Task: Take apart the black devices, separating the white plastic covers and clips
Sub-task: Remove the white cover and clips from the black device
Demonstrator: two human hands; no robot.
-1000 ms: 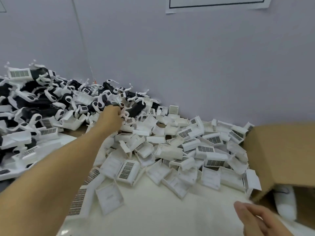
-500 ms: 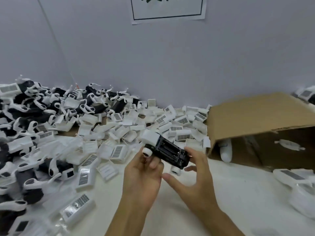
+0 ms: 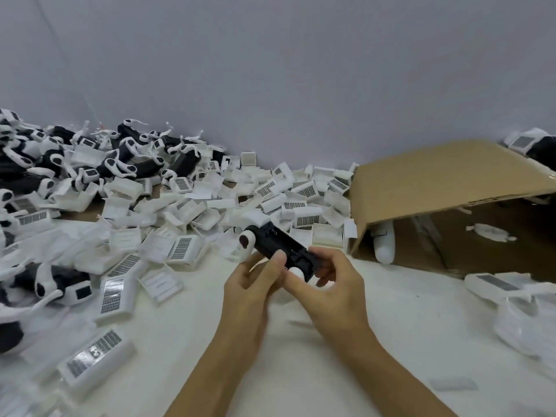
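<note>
Above the white table, in the middle of the view, both my hands hold one black device [image 3: 278,243]. It is a long black bar with a white rounded clip at each end. My left hand [image 3: 255,284] grips its near side with the thumb on top. My right hand [image 3: 334,284] curls round its right end, where a white clip [image 3: 296,270] shows between my fingers. A heap of black devices with white clips [image 3: 99,164] lies at the back left. Loose white covers [image 3: 270,200] with barcode labels spread across the middle.
An open cardboard box [image 3: 436,182] lies on its side at the right, with white clips inside. More white covers [image 3: 114,293] are scattered along the left of the table. White parts and a plastic bag [image 3: 529,323] sit at the right. A grey wall stands behind.
A second ago my left hand reached into the back heap and my right hand was idle. Since then the black device has come to the middle, and both hands now grip it.
</note>
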